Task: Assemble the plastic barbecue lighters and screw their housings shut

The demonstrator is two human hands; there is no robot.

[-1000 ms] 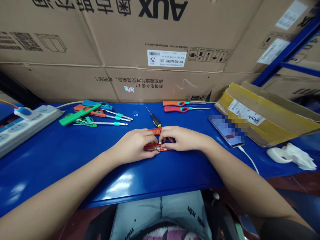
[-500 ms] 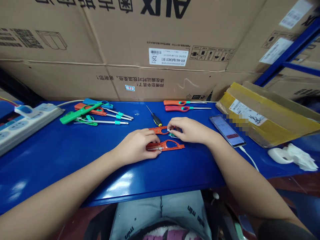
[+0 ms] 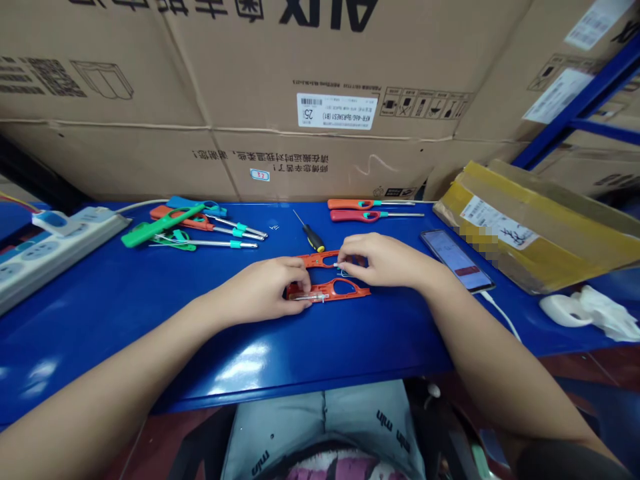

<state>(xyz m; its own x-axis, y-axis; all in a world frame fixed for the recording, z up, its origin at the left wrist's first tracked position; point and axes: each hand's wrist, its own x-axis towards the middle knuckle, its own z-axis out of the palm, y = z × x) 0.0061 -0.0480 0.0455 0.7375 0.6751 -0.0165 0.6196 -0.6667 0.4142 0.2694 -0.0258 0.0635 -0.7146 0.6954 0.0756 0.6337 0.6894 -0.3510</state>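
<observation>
Two orange lighter shell halves lie on the blue table, one behind the other. My left hand (image 3: pixel 273 287) grips the left end of the front orange shell half (image 3: pixel 350 291), where a clear tube-like part (image 3: pixel 311 297) rests inside the shell. My right hand (image 3: pixel 375 259) is pinched around a small whitish part (image 3: pixel 337 265) at the right end of the rear orange shell half (image 3: pixel 320 259). Thin wire and a bit of green show under its fingers. A black and yellow screwdriver (image 3: pixel 313 239) lies just behind the rear half.
Several lighters and a green shell (image 3: pixel 163 225) lie at the left, near a power strip (image 3: pixel 55 247). Behind are an orange lighter (image 3: pixel 350 204) and a red lighter (image 3: pixel 355 216). On the right are a phone (image 3: pixel 457 260), a yellow-taped box (image 3: pixel 540 233) and a white roll (image 3: pixel 565 310).
My left hand has slid slightly left along the front shell half, so more of the clear part shows. My right hand stays pinched in nearly the same place.
</observation>
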